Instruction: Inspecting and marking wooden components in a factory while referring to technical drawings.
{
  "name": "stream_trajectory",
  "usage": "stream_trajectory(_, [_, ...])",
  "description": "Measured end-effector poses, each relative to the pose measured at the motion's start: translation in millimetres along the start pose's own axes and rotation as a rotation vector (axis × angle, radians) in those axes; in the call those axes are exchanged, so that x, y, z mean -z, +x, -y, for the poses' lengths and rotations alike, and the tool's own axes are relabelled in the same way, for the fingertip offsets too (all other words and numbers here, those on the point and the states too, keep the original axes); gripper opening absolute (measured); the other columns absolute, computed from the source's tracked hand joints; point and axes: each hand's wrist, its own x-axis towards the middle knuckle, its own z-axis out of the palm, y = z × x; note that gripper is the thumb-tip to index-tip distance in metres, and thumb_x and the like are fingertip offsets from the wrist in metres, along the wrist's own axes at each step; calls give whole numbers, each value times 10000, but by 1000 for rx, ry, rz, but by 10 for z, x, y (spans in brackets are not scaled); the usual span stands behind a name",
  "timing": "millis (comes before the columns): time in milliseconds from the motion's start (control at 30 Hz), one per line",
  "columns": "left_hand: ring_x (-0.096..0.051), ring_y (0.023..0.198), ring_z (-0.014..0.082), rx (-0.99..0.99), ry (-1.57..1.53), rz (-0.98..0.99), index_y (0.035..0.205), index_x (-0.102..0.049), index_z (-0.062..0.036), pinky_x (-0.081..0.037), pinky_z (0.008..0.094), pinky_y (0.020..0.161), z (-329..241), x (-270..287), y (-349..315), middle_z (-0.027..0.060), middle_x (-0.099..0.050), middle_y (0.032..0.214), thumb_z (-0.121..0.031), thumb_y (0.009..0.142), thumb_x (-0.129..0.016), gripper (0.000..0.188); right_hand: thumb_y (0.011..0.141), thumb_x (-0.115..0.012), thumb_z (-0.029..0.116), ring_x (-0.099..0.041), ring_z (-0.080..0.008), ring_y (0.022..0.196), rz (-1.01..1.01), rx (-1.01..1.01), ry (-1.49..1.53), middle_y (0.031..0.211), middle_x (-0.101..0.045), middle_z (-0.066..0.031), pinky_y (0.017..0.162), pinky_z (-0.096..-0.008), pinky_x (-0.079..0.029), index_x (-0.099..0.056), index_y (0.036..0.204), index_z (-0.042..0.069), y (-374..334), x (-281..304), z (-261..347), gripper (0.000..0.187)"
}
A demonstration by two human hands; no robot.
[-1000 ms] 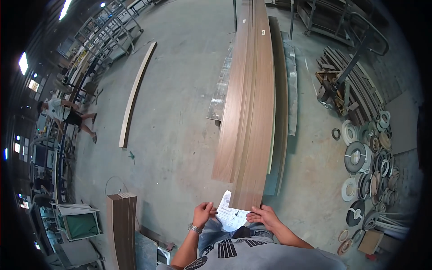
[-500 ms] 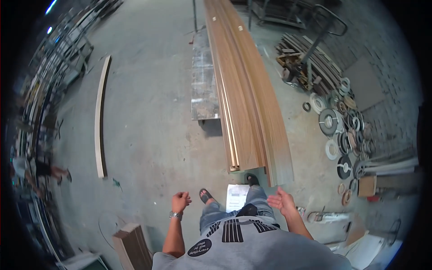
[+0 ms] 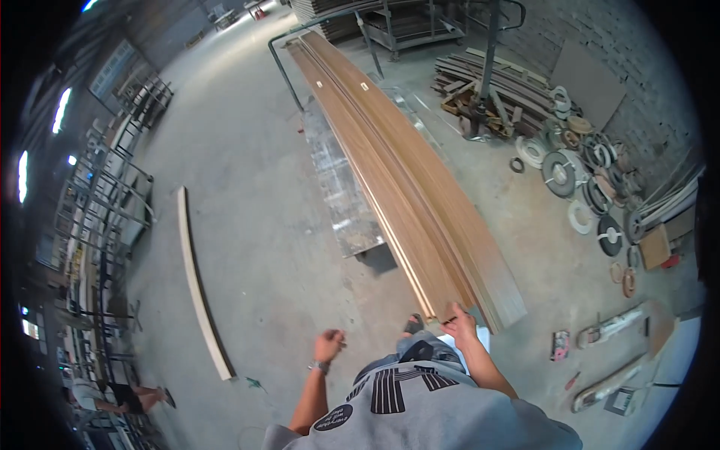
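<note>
Long wood-grained boards (image 3: pixel 390 165) lie side by side in a stack that runs from in front of me to the far side. My right hand (image 3: pixel 461 328) is at their near end, thumb over the top and fingers below, closed on a board's end. The exact hold is partly hidden. My left hand (image 3: pixel 330 345) hangs in the air left of the stack, fingers loosely bent and a little apart, with nothing visible in it. A watch (image 3: pixel 319 366) circles that wrist.
Under the boards stands a metal-topped cart (image 3: pixel 349 225) with a tubular frame. One pale strip (image 3: pixel 196 281) lies on the floor at left. Rolls of edging (image 3: pixel 559 174) and stacked slats (image 3: pixel 517 90) line the right. Another person (image 3: pixel 112 396) is at far left, near racks.
My right hand has moved from open beside the boards onto their near end. My left hand stays off them. The view has tilted up and turned, showing more of the far hall.
</note>
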Motion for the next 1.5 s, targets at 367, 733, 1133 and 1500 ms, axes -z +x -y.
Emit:
stream_trajectory(367, [-741, 856, 344, 113, 54, 192, 1148, -616, 76, -610, 424, 749, -1150, 22, 1230, 238, -720, 1036, -301, 997, -604, 406, 897, -734, 425, -655, -212, 758, -322, 97, -83, 1089, -659, -115, 564, -374, -559, -599, 1232, 8, 240, -139, -116, 552])
stream_trajectory(733, [-685, 1050, 383, 163, -541, 457, 1329, -499, 46, -575, 526, 880, -2782, -474, 4178, 260, -649, 1184, -651, 1002, -386, 778, 957, -636, 528, -561, -216, 788, -644, 265, 88, 919, -577, -92, 659, -351, -451, -552, 1035, 43, -239, -810, -591, 498])
stream_trajectory(1133, [-623, 1200, 298, -97, -1217, 737, 1463, -443, -86, -502, 452, 1055, -4533, -1652, 5337, 157, -603, 1359, -542, 1030, -422, 628, 968, -635, 508, -588, -246, 891, -1099, 368, -137, 998, -682, -210, 794, -382, -508, -637, 1161, -159, -1956, -1992, 783, 694])
stream_trajectory(1500, [-615, 1215, 290, 109, -1364, 1183, 1336, -576, -71, -497, 423, 1070, -3757, -1149, 3855, 123, -626, 1319, -384, 1048, -480, 436, 942, -474, 709, -606, -296, 686, -1200, -110, -474, 709, -654, -199, 674, -461, -506, -698, 851, -80, -2268, -826, -187, 825])
